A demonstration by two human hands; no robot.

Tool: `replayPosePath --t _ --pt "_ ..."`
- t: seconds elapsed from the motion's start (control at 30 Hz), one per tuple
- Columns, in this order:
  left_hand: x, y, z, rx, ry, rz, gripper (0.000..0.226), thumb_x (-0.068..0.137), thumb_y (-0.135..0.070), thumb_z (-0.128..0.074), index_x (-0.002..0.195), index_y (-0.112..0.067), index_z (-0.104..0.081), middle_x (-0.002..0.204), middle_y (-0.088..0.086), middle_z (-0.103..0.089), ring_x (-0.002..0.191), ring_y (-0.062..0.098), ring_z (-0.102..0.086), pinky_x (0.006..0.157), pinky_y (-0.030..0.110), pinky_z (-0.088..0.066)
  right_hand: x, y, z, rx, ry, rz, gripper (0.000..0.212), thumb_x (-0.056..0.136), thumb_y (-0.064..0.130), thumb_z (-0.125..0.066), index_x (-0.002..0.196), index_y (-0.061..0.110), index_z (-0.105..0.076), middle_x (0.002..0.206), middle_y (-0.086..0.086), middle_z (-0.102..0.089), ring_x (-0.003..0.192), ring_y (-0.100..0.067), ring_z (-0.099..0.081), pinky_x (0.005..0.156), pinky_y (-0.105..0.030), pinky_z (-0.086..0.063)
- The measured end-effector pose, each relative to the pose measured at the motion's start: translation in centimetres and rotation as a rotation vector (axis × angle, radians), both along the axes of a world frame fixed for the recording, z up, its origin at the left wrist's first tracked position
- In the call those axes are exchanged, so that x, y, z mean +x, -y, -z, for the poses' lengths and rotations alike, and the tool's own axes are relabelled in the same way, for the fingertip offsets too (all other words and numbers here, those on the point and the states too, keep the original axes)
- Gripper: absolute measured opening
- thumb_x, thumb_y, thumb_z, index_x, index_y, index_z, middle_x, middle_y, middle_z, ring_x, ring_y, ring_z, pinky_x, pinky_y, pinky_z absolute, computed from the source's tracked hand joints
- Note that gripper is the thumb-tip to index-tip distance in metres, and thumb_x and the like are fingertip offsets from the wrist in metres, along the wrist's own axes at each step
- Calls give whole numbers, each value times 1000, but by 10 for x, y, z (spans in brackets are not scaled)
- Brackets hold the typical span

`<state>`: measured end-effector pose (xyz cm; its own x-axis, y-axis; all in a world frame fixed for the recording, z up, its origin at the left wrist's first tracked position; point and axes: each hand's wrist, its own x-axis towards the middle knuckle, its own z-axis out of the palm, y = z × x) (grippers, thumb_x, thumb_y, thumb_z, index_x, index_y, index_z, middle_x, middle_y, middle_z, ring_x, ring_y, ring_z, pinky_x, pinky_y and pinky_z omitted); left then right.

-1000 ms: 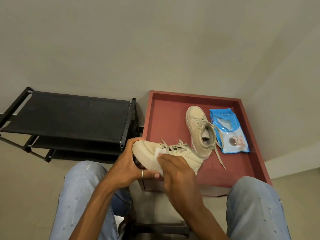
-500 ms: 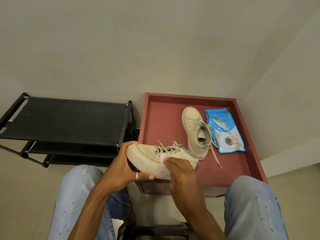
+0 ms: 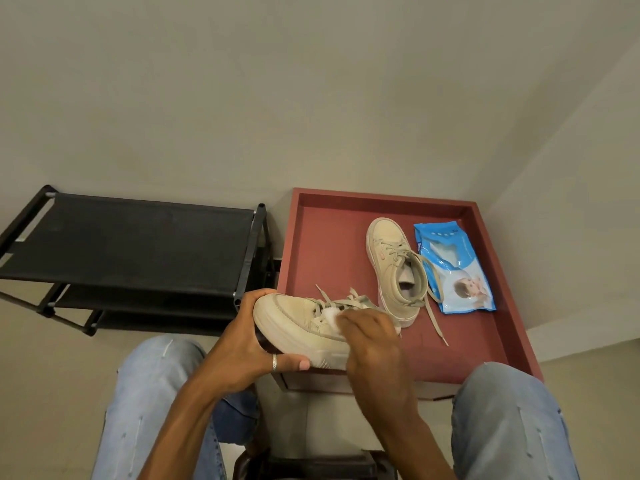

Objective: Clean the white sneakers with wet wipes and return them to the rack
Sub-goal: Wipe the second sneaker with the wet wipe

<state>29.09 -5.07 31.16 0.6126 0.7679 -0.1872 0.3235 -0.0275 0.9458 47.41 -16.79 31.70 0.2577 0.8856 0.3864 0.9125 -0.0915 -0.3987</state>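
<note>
left hand [image 3: 242,344] holds one sneaker [image 3: 298,323] | right hand [image 3: 370,337] presses wipe [image 3: 330,315] on it | other sneaker [image 3: 394,268] on counter [image 3: 329,244] (maybe not cleaned) | rack [image 3: 131,244] has none yet

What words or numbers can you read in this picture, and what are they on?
On the blue wipes pack: white letters by its left edge, too small and blurred to read.
On the lying sneaker in the tray: a tiny red tag, too small to read.
On the held sneaker, gripped by the left hand, with the wipe under the right hand: no words show.
On the rack: none.
</note>
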Motion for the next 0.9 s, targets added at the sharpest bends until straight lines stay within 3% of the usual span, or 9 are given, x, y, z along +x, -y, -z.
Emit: replayPosePath --t 0.13,0.2,0.33,0.4,0.57,0.67,0.77,0.9 --pt "-4 0 1 0 -12 5 98 44 -51 -97 123 -55 -38 119 -31 -54 115 0 -57 87 26 -57 -18 2 -1 -56 51 -140 38 86 12 -43 111 6 -70 113 -3 -66 104 -22 -57 84 -29 -54" --pt "-4 0 0 9 -15 12 98 48 -41 -99 124 -52 -38 117 -32 -54 114 -1 -57 86 24 -57 -2 5 1 -91 89 -96 37 86 7 -43 111 6 -70 114 -3 -66 104 -23 -56 78 -33 -56" --pt "-1 1 -3 14 -17 1 97 52 -28 -99 126 -44 -38 111 -36 -55 112 -5 -56 84 21 -56 37 12 4 -51 110 136 39 70 -17 -69 104 3 -72 106 -8 -68 95 -26 -59 72 -33 -55" --pt "0 1 -3 9 -18 4 97 51 -30 -98 125 -46 -37 112 -35 -55 111 -6 -57 84 19 -55 31 9 2 -7 78 151 41 66 -17 -71 101 3 -73 104 -6 -68 94 -25 -59 74 -31 -53" --pt "-2 3 -1 0 -18 -16 97 49 -35 -97 124 -47 -38 120 -25 -54 111 -7 -56 83 16 -54 -7 5 5 -83 36 -90 31 77 -4 -65 104 8 -71 110 0 -65 102 -20 -56 78 -31 -55" --pt "-4 4 -2 14 -23 -6 98 49 -36 -98 125 -48 -37 117 -30 -54 111 -7 -55 84 18 -55 11 8 4 -91 35 -14 34 78 -5 -61 108 9 -70 109 -2 -67 101 -22 -58 81 -34 -55" --pt "-2 2 -1 17 -30 5 98 48 -42 -99 122 -54 -36 114 -37 -53 111 -8 -55 87 22 -55 27 11 1 -84 -4 152 42 71 -13 -67 107 8 -71 101 -4 -68 90 -25 -62 66 -39 -57" --pt "-1 1 -1 9 -17 2 97 47 -44 -98 120 -58 -35 116 -32 -53 111 -9 -55 85 16 -53 7 6 0 -32 14 81 30 79 -3 -64 108 4 -70 103 -8 -67 95 -25 -60 80 -33 -53"
